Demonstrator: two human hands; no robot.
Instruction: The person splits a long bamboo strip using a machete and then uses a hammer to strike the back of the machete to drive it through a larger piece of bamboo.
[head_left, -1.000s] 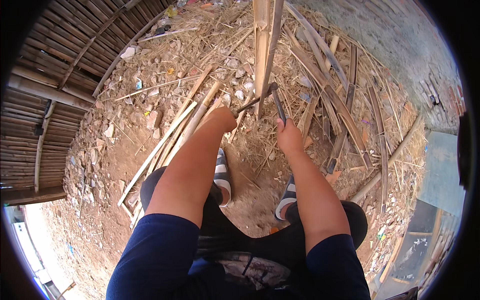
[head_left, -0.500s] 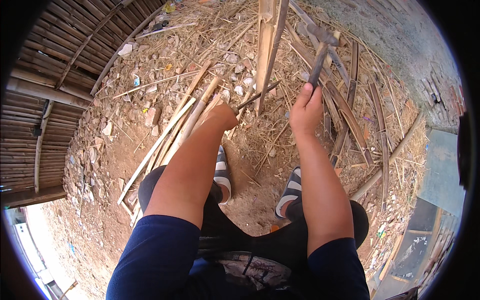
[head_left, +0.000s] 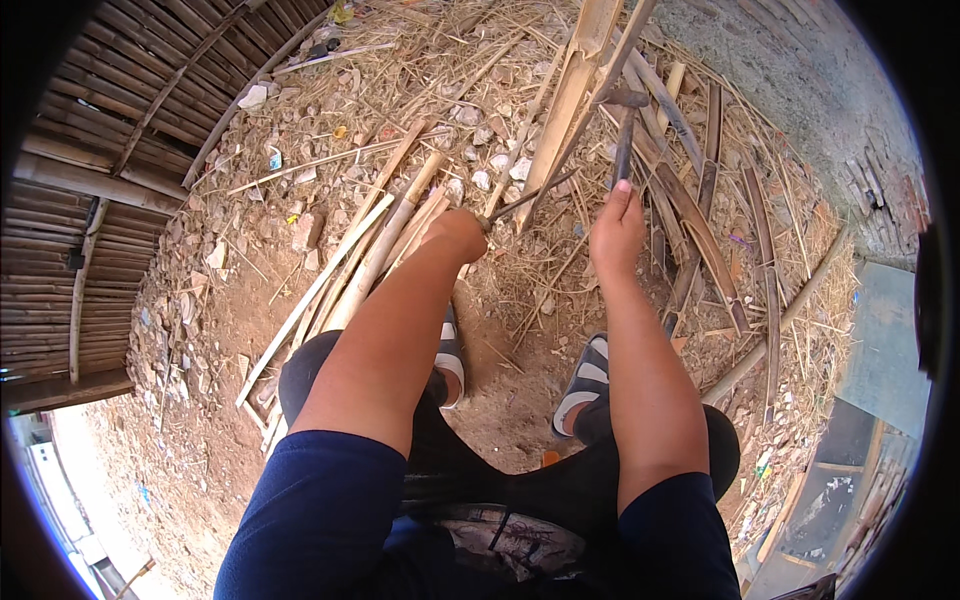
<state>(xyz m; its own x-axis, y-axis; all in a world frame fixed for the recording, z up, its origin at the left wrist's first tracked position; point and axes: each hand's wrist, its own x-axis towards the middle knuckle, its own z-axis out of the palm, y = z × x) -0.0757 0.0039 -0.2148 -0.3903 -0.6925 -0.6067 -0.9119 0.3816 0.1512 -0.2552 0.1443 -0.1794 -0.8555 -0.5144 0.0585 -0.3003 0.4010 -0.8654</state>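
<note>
My left hand (head_left: 457,236) is closed round the handle of a knife (head_left: 530,194), its narrow dark blade pointing right. The blade crosses the lower end of a long split bamboo pole (head_left: 562,120), whose pale hollow inside shows. A narrower bamboo strip (head_left: 612,68) runs along the pole's right side, parted from it near the blade. In my right hand (head_left: 617,236) is a hammer (head_left: 625,140), gripped by its dark handle with the head up, close to the strip. Whether the head touches the strip I cannot tell.
Split bamboo strips (head_left: 375,250) lie in a bundle left of my feet. Darker bamboo pieces (head_left: 695,215) are strewn on the right. Stones and straw litter the dirt ground. A bamboo-slat wall (head_left: 90,270) stands left, a grey wall (head_left: 840,90) right.
The split bamboo pole has tilted, its top swinging to the right. My right hand has brought the hammer's head left and lower, toward the pole. The knife has shifted slightly right.
</note>
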